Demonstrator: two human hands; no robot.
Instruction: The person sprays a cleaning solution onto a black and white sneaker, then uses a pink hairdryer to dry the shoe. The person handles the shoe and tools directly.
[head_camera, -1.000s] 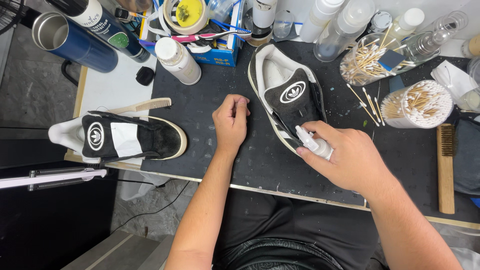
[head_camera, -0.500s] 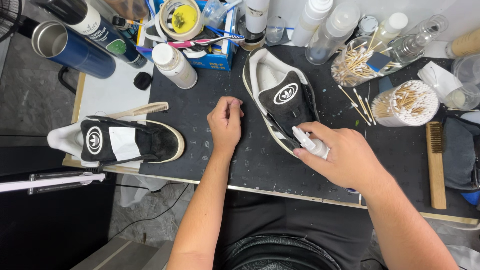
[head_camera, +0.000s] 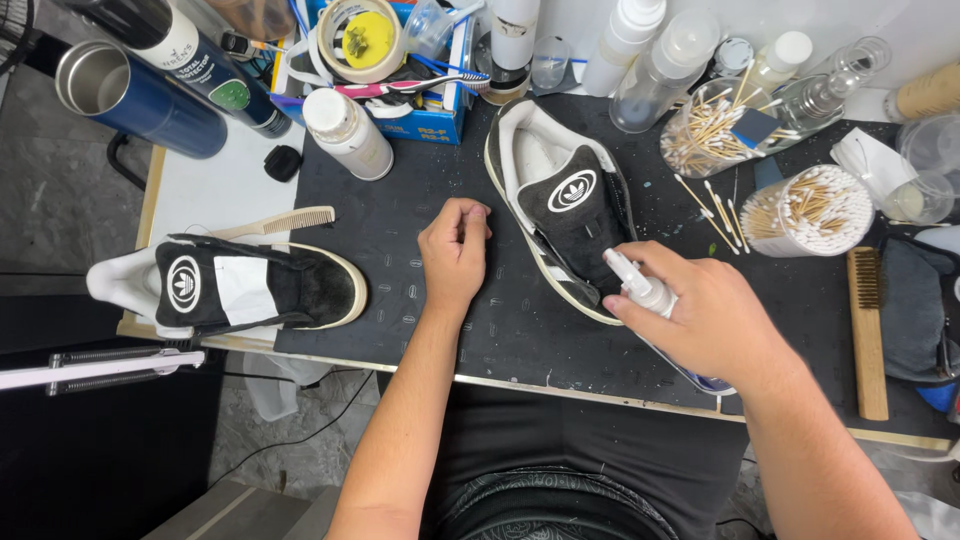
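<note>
Right hand (head_camera: 705, 320) grips a small spray bottle (head_camera: 640, 287) aimed at the far black shoe (head_camera: 565, 215), left hand (head_camera: 455, 250) rests loosely curled and empty on the mat (head_camera: 420, 200); the left shoe (head_camera: 250, 285) lies untouched, so cleaning looks early.

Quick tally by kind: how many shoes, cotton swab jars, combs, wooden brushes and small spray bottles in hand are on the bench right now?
Shoes: 2, one under the right hand, one at the left edge
Cotton swab jars: 2
Combs: 1
Wooden brushes: 1
Spray bottles in hand: 1, in the right hand
Total: 7
</note>
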